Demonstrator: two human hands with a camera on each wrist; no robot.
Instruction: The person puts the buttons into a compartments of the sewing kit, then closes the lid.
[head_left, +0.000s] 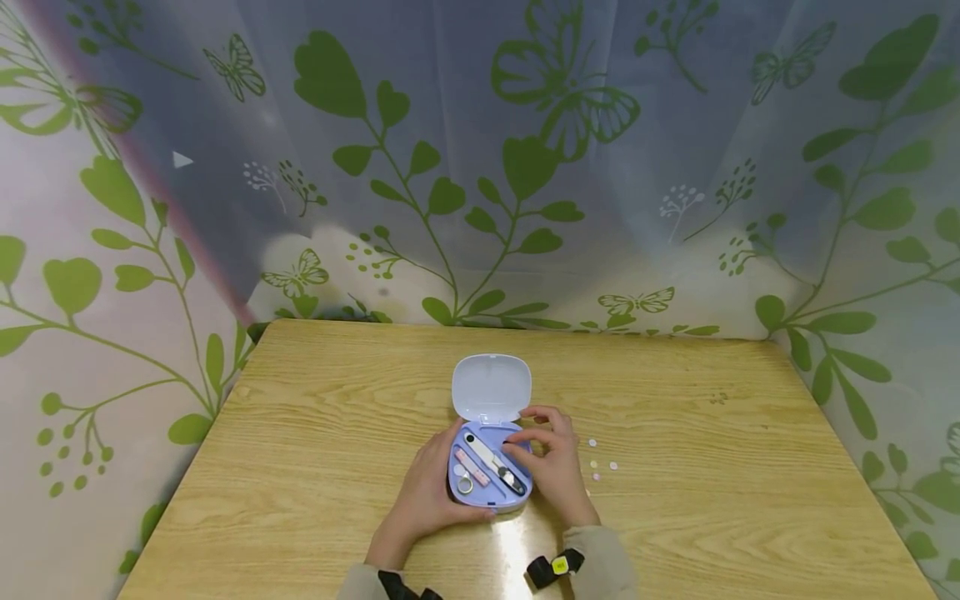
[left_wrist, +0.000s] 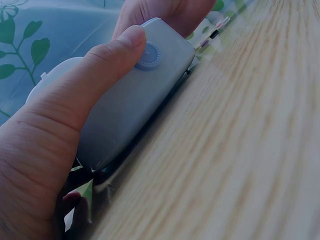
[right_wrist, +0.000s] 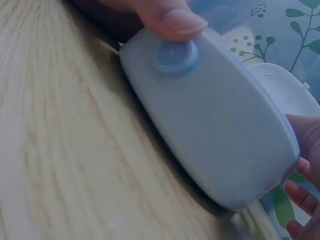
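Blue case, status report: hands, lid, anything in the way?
Left hand grips blue case. Right hand at its right-hand compartment, pinch unclear. Lid open. Small discs to its right, not in the way.

A small fabric-screened nook, homely in look; whether it belongs to a house or a studio cannot be told. Behind the desk (head_left: 675,417) hangs a curtain (head_left: 450,117) printed with green leaves and butterflies, and similar patterned cloth (head_left: 112,317) closes in the desk's left and right sides. The desk's top is wood-grained.
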